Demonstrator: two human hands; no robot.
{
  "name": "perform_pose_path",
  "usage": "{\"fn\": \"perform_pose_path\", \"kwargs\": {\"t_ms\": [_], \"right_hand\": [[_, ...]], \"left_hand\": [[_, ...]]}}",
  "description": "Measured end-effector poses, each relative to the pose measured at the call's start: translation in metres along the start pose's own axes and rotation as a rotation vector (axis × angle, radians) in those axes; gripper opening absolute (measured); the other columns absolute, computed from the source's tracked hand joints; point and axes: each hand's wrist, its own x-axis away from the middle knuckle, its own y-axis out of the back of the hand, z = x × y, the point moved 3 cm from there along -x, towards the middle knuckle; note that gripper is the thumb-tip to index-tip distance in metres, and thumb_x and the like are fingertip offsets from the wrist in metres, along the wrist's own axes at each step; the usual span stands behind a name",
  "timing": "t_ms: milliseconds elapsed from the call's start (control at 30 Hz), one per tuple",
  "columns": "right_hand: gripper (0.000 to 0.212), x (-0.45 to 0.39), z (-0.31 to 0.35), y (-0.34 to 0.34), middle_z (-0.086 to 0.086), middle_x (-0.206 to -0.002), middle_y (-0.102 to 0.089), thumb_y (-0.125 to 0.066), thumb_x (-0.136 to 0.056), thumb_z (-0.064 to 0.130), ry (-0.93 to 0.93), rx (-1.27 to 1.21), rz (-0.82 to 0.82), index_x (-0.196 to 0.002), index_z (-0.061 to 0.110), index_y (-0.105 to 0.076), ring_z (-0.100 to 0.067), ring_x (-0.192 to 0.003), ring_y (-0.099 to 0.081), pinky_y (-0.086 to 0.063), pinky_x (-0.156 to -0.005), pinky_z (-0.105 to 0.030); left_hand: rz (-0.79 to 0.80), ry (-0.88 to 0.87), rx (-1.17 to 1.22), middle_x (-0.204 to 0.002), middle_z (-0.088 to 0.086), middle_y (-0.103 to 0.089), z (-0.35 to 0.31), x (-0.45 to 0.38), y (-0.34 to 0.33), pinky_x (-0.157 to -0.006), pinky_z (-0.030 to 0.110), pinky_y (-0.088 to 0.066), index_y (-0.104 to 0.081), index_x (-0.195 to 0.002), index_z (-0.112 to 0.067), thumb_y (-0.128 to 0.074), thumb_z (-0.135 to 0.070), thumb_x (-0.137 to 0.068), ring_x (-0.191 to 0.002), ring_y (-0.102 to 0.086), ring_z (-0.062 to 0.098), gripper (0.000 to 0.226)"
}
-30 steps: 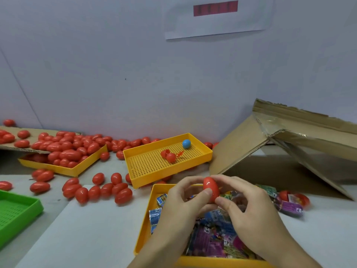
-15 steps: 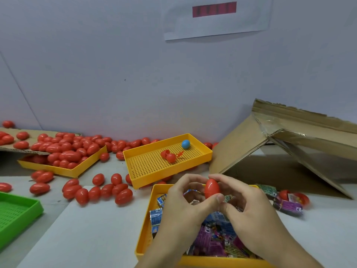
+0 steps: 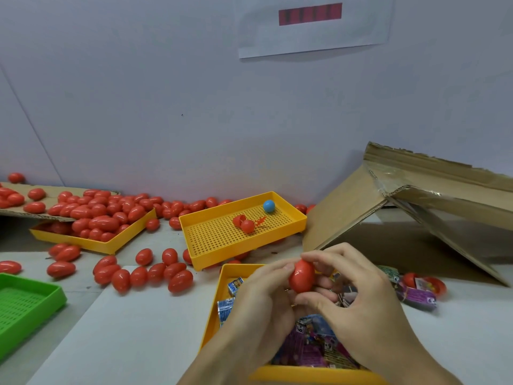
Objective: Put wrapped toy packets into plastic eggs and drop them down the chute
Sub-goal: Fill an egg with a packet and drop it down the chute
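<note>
A red plastic egg (image 3: 302, 276) is held upright between both hands above the near yellow tray (image 3: 222, 295). My left hand (image 3: 261, 304) pinches its left side with curled fingers. My right hand (image 3: 358, 304) grips it from the right, forefinger arched over the top and thumb underneath. The tray holds several wrapped toy packets (image 3: 308, 345) in blue and purple. A cardboard chute (image 3: 347, 207) slopes at the right. Whether the egg is fully closed I cannot tell.
Several red eggs (image 3: 144, 273) lie loose on the table and heaped in a far-left yellow tray (image 3: 91, 244). A middle yellow tray (image 3: 216, 237) holds a blue ball (image 3: 268, 205) and broken red halves. A green tray (image 3: 30, 304) sits left. Packets and an open egg (image 3: 422, 287) lie right.
The egg has turned and dropped slightly lower between my hands; my right forefinger now arches over its top and my left fingers have slid round its side.
</note>
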Motion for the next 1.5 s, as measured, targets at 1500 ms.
{"fn": "perform_pose_path", "kwargs": {"t_ms": [1500], "right_hand": [[0.026, 0.004, -0.013, -0.010, 0.024, -0.109, -0.060, -0.058, -0.092, 0.053, -0.140, 0.596, 0.418, -0.115, 0.044, -0.065, -0.005, -0.106, -0.043, -0.030, -0.092, -0.037]], "left_hand": [[-0.491, -0.405, -1.017, -0.095, -0.014, -0.058, -0.012, 0.009, 0.007, -0.067, 0.008, -0.051, -0.053, -0.103, -0.031, -0.083, -0.023, -0.079, -0.092, -0.060, 0.009, 0.039]]}}
